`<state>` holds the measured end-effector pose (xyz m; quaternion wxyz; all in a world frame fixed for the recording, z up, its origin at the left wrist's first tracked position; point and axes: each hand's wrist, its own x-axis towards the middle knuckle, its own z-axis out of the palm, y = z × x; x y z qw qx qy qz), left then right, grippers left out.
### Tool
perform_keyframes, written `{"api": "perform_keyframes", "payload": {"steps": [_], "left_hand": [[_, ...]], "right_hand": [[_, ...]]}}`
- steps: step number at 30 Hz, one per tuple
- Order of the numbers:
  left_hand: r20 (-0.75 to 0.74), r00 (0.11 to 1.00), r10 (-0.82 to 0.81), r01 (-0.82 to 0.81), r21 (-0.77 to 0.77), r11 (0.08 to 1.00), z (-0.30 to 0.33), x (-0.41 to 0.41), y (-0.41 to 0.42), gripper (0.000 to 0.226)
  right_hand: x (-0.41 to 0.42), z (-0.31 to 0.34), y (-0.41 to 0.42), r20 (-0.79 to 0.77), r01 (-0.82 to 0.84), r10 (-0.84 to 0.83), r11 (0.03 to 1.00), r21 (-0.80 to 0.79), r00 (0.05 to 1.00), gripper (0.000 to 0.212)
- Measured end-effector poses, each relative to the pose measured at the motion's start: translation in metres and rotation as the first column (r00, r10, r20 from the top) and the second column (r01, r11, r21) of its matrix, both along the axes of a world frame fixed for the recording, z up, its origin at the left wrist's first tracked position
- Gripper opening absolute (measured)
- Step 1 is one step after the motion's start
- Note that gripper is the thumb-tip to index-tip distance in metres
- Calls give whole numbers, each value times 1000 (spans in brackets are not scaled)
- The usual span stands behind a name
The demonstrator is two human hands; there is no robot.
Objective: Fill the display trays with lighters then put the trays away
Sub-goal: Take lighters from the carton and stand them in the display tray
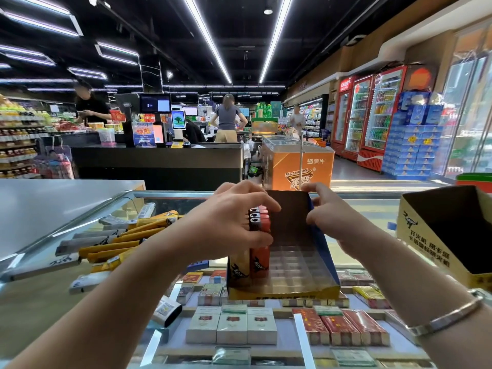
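A yellow and blue display tray [306,270] with a clear slotted insert stands on the glass counter [359,209] in front of me. At its left side stand several lighters [259,243], orange and red, with black and red tops. My left hand [231,222] grips this bunch of lighters from the left, fingers curled over their tops. My right hand [327,214] holds the tray's right wall near its tall back panel. Most of the insert's slots hold nothing.
An open yellow lighter carton [447,235] stands at the right. Flattened yellow and grey trays [114,241] lie piled on the counter at the left. Cigarette packs [234,326] fill the case under the glass. A checkout counter and people are farther back.
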<state>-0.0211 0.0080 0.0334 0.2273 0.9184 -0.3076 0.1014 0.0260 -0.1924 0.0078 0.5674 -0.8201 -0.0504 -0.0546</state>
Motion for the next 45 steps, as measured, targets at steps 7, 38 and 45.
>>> {"api": "perform_keyframes", "payload": {"steps": [7, 38, 45], "left_hand": [[-169, 986, -19, 11, -48, 999, -8, 10, -2, 59], [-312, 893, 325, -188, 397, 898, -4, -62, 83, 48], [-252, 915, 314, -206, 378, 903, -22, -55, 78, 25]], "right_hand": [[1, 1, -5, 43, 60, -57, 996, -59, 997, 47], [-1, -4, 6, 212, 193, -99, 852, -487, 972, 59], [-4, -2, 7, 193, 179, -96, 859, -480, 977, 60]]}}
